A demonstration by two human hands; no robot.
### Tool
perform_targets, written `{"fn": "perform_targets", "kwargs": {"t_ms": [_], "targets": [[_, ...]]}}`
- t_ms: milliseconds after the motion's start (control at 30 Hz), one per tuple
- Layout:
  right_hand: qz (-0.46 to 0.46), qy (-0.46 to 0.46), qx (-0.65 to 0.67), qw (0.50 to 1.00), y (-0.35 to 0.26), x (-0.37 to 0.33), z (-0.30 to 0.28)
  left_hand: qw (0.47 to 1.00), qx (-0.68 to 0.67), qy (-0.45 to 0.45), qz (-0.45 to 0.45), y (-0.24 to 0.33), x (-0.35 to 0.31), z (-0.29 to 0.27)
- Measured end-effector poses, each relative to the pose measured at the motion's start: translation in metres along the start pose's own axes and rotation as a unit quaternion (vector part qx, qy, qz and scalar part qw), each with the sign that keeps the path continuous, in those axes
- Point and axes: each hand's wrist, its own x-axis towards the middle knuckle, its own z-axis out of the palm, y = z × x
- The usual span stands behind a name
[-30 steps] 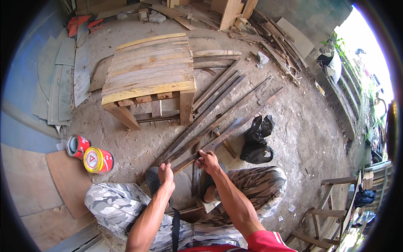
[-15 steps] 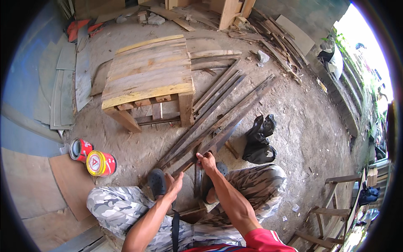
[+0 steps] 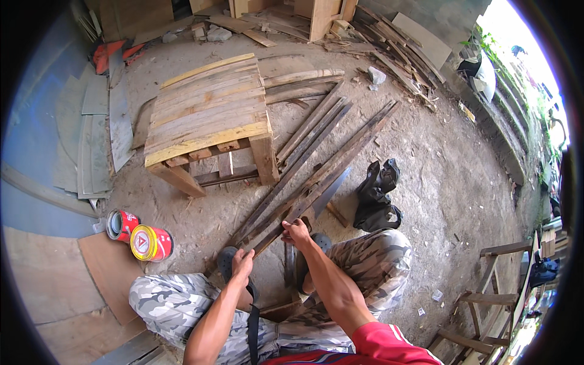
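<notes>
A long dark wooden strip (image 3: 314, 196) runs slantwise from my feet toward the far right. My right hand (image 3: 296, 233) is closed around it near its close end, thumb on top. My left hand (image 3: 243, 265) has its fingers curled at the strip's lower end, beside my left clog (image 3: 226, 261). Just right of the strip, a grey-blue tapering blade (image 3: 331, 192), like that of a hand saw, lies partly hidden beneath it. More long strips (image 3: 316, 135) lie alongside on the ground, to the left of the held one.
A low wooden table (image 3: 207, 103) of planks stands ahead on the left. Two red paint cans (image 3: 159, 243) sit at the left. A black plastic bag (image 3: 377, 198) lies right of the blade. Scrap wood (image 3: 404, 55) is piled at the far right, and a wooden frame (image 3: 486, 298) stands near right.
My left hand has gone from open, fingers stretched, to closed at the strip's lower end. My right hand keeps its hold, and the strip's angle has shifted slightly.
</notes>
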Motion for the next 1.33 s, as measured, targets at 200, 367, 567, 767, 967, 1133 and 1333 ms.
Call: {"fn": "perform_targets", "kwargs": {"t_ms": [200, 367, 567, 767, 967, 1133, 1333], "targets": [[-0.022, 0.069, 0.031, 0.997, 0.0, -0.003, 0.023, 0.999, -0.017, 0.013, 0.037, 0.0, -0.017, -0.004], [-0.083, 0.137, 0.101, 0.982, 0.021, 0.009, 0.045, 0.974, 0.214, -0.06, 0.051, 0.022, -0.014, -0.01], [-0.106, 0.145, 0.192, 0.965, 0.02, 0.014, 0.027, 0.902, 0.411, -0.042, 0.125, 0.041, -0.044, 0.012], [-0.03, 0.088, 0.177, 0.98, 0.022, 0.003, -0.021, 0.869, 0.48, -0.111, 0.052, 0.041, -0.033, 0.032], [0.012, -0.004, 0.236, 0.972, 0.012, -0.015, -0.038, 0.9, 0.395, -0.176, 0.058, 0.02, -0.008, 0.048], [0.068, -0.017, 0.226, 0.972, 0.009, -0.009, -0.047, 0.902, 0.401, -0.147, 0.065, 0.002, 0.005, 0.058], [0.111, 0.005, 0.23, 0.967, 0.005, 0.003, -0.042, 0.886, 0.401, -0.224, -0.067, 0.045, -0.01, 0.049]]}}
